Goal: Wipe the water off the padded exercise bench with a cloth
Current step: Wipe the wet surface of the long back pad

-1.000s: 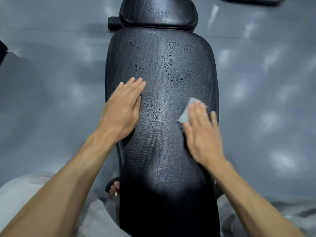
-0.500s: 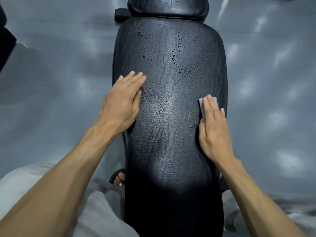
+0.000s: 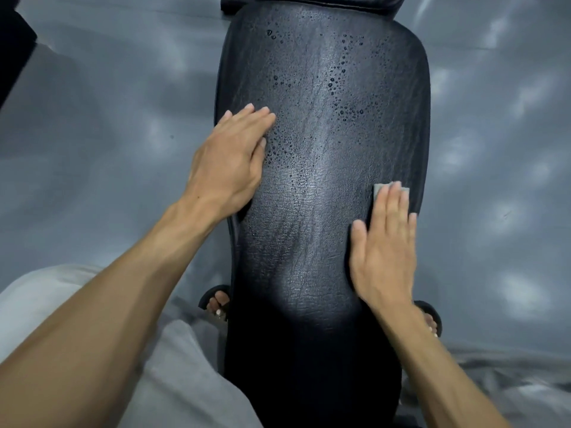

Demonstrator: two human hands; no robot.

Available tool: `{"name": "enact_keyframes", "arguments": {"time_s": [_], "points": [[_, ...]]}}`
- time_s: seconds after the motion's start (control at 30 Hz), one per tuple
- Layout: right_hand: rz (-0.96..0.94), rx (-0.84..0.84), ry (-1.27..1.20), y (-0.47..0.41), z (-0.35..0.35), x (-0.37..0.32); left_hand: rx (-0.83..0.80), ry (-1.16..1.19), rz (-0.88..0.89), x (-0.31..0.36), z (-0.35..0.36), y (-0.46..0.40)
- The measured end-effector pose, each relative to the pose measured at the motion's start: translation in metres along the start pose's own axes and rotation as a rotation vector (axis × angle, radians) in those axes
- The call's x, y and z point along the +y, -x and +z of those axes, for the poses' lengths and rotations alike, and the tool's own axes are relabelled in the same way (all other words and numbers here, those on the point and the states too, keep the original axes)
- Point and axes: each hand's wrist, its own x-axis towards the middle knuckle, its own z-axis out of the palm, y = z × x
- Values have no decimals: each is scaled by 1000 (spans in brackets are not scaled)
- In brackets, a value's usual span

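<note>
Grey glossy floor (image 3: 108, 143) all round; black padded bench (image 3: 324, 257) runs lengthwise away from the person, long axis near to far.

Right hand (image 3: 384, 251): grip flat, fingers straight and close together, palm down, pressing a small grey cloth (image 3: 377, 190) onto the bench near its right edge. Only the far corners of the cloth show past the fingertips; the rest is hidden under the hand.

Left hand (image 3: 230, 162): grip flat and holding nothing, fingers together, resting on the bench's left edge, further up the bench than the right. Judged a brace.

Water drops (image 3: 343, 97): beaded clusters lie ahead of the cloth, further up the bench and toward the centre line; a finer scatter sits just beside the left fingertips. The near part of the bench looks mostly free of drops, with faint streaks.

Judgement: the remaining water lies forward and to the left of the right hand. The cloth hand is the one to reach it; the stroke should run up the long axis, then across. The left hand is nearer the fine scatter but has no cloth. Roughly half done.
</note>
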Motion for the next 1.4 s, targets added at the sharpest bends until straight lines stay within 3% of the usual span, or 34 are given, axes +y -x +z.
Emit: {"name": "enact_keyframes", "arguments": {"time_s": [0.07, 0.13, 0.23, 0.37, 0.43, 0.5, 0.6, 0.67, 0.73, 0.87, 1.07, 1.23, 1.4], "points": [[-36, -13, -17, 17, 8, -35, 2, 1, 0, 1, 1, -1], [-203, -71, -49, 38, 17, -69, 0, 4, 3, 3, 3, -3], [-361, -133, 6, 45, 17, -69, -1, 12, 10, 6, 5, -6], [-123, -61, 48, 22, 4, -17, 16, 24, 2, 4, 3, -5], [-5, -29, -15, 21, 5, -24, 17, 25, -3, 2, 2, -4], [-41, -34, -59, 32, 13, -57, 13, 28, -3, 2, 1, -3], [-308, -138, -72, 57, 25, -99, -5, 35, -8, 3, 1, -3], [-432, -168, -17, 57, 24, -92, -9, 48, -17, 2, 0, -3], [-408, -152, 61, 47, 18, -65, 0, 55, -32, 0, -2, -3], [-158, -85, 21, 44, 11, -56, 6, 60, -72, -5, -4, -2], [-527, -177, -18, 65, 32, -110, 5, 77, -94, -8, -6, -1], [-636, -169, 73, 28, 23, -106, 29, 114, -131, -6, -11, -5], [-834, -253, 138, 62, 13, -77, 60, 182, -175, -9, -17, -6]]}}
